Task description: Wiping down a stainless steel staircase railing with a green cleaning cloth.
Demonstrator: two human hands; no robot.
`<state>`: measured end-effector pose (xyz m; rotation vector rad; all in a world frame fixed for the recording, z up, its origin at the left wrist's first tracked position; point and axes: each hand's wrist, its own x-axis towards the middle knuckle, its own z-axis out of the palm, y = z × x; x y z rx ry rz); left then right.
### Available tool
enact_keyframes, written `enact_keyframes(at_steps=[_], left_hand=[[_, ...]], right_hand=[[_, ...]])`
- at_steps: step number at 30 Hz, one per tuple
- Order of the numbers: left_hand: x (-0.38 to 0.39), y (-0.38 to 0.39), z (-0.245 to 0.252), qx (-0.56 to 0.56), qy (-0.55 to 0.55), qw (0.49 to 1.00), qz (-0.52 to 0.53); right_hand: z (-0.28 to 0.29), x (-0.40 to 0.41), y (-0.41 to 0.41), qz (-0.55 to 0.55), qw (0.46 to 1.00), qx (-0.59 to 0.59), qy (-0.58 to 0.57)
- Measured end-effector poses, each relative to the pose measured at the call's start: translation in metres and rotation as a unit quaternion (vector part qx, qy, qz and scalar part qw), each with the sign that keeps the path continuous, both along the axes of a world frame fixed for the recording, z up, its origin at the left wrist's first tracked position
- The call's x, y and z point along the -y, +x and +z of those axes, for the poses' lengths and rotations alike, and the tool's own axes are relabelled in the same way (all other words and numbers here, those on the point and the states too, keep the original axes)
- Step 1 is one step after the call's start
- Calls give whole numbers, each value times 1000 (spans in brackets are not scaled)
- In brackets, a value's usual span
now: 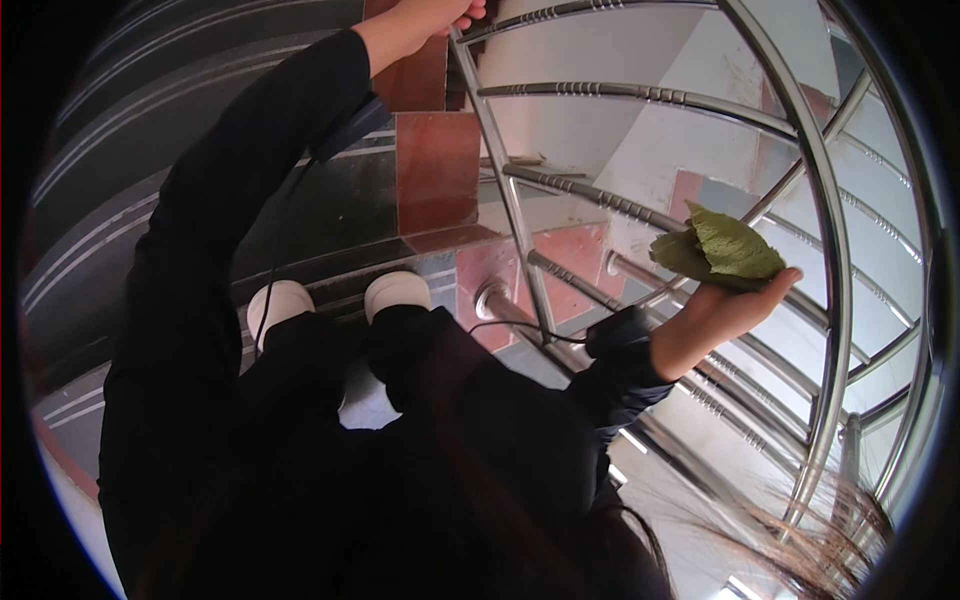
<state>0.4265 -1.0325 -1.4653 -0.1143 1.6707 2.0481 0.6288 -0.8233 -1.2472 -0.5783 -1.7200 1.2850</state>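
A folded, crumpled green sheet, perhaps cloth or paper (731,244), rests in my right hand (724,315), with the thumb at its right edge. That hand is over the stainless steel railing (592,195) on the right side. At the upper edge of the picture, my left hand (442,11) is beside the upper end of a railing post, its fingers curled and partly cut off by the frame. Whether it touches the railing or holds anything cannot be told.
Dark stair steps with pale stripes (322,202) curve across the left. Red tiles (437,169) edge them beside the railing. My white shoes (397,291) stand on a step. A black cable (277,255) runs down from the left sleeve, and another (517,324) reaches the right cuff.
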Motion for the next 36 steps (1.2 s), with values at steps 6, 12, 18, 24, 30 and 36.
enact_keyframes(at_steps=[6,12,18,24,30,36], left_hand=[[12,10,18,44,17,999,-5],[83,60,41,51,25,997,-52],[183,48,12,39,-4,998,46],[232,58,-17,10,-83,994,72],[236,63,-35,77,-135,985,73],[202,35,-38,70,-153,983,71]], right_hand=[[5,-3,-3,-40,999,2,-7],[15,-10,-18,-29,997,-8,-71],[19,13,-37,-82,995,-34,-36],[20,9,-41,-110,992,-52,-21],[10,19,-34,-161,981,-100,32],[-36,2,-46,-98,993,-60,-1]])
